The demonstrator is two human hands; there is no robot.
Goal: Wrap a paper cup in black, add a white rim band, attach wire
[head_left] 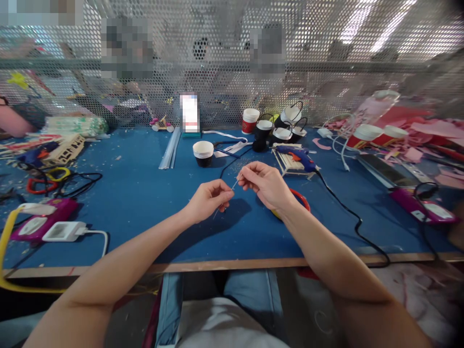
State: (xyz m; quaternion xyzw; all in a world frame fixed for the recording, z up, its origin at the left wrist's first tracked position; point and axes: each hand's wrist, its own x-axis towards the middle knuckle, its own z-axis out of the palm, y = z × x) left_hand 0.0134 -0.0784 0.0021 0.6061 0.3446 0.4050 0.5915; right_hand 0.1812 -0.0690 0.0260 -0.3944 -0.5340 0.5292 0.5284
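Above the middle of the blue table, a thin pale strand, like a wire or thread, runs between my two hands. My left hand pinches it between thumb and index finger, and part of it trails below the fingers. My right hand is closed on the upper end with its fingertips; whether it is one strand or several twisted together I cannot tell. Under my right wrist lies a red and yellow loop, partly hidden by the forearm. A small black and white paper cup stands beyond my left hand.
A blue glue gun rests on a stick rack, its black cord trailing right. Handled black cups and a lit phone stand at the back. Clear glue sticks lie left of centre. Purple power strips flank both sides.
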